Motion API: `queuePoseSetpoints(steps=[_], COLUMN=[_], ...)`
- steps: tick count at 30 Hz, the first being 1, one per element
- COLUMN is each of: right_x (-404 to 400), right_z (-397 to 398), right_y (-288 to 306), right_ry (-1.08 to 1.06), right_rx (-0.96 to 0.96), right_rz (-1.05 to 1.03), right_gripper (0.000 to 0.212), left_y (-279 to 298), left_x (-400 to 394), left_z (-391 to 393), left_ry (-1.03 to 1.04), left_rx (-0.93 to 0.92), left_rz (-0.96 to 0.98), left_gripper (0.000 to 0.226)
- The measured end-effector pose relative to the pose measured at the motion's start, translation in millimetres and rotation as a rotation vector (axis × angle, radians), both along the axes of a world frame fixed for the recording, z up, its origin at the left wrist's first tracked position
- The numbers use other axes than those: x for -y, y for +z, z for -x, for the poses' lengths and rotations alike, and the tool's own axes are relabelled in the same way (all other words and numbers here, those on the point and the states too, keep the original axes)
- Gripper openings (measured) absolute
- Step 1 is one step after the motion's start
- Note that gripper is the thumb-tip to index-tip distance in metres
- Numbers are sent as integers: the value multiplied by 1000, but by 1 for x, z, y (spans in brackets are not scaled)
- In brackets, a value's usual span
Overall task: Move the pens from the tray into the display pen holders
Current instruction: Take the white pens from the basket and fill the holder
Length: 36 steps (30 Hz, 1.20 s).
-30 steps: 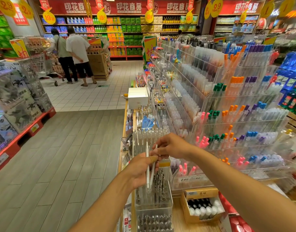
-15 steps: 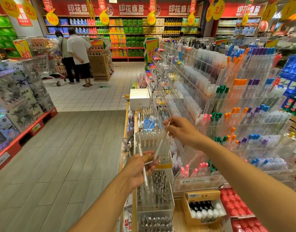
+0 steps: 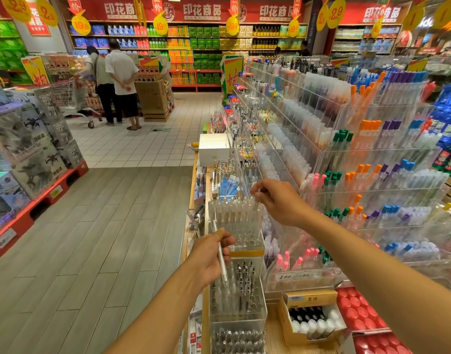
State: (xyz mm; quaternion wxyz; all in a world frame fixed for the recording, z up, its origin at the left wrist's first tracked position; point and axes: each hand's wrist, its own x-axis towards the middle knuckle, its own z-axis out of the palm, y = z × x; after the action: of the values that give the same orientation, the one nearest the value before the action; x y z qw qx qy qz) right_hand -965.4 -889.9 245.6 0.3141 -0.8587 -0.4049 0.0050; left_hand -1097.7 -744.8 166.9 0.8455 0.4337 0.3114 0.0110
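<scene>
My left hand (image 3: 211, 256) grips a white pen (image 3: 221, 256) that points down, over a clear holder of dark-tipped pens (image 3: 238, 290). My right hand (image 3: 278, 198) pinches the top of another white pen (image 3: 256, 200), whose lower end stands among the white pens in a clear acrylic pen holder (image 3: 235, 221). That holder sits on the front edge of the stationery display. No tray is visible.
Tiered acrylic racks (image 3: 347, 175) of coloured pens fill the right side. A cardboard box of bottles (image 3: 311, 318) sits on the wooden shelf near me. A white box (image 3: 214, 149) stands farther along. Two shoppers with a cart (image 3: 112, 85) stand in the aisle at the left.
My right hand took one white pen from my left hand, carried it up and away, and lowered it into the clear holder. My left hand keeps one pen and has barely moved.
</scene>
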Motion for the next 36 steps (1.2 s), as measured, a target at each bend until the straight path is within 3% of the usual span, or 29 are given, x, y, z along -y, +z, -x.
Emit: queuePoseSetpoints(steps=[12, 16, 23, 26, 30, 36], right_x=[-6, -4, -4, -4, -3, 3], right_z=[2, 3, 6, 7, 9, 11], right_y=[-19, -28, -43, -50, -55, -64], right_ry=[25, 27, -39, -71, -107, -215], right_rx=[57, 157, 144, 114, -3, -59], right_rz=[182, 171, 115, 56, -54, -324], right_gripper=[16, 15, 18, 18, 27, 14], left_y=[1, 0, -4, -4, 1, 8], left_x=[-2, 0, 4, 6, 10, 13], left_z=[-6, -7, -9, -7, -7, -14], left_ry=[143, 156, 155, 94, -12, 109], left_rx=[-5, -6, 28, 84, 154, 337], left_rz=[67, 81, 44, -138, -618, -836], left_gripper=[37, 37, 33, 32, 28, 12])
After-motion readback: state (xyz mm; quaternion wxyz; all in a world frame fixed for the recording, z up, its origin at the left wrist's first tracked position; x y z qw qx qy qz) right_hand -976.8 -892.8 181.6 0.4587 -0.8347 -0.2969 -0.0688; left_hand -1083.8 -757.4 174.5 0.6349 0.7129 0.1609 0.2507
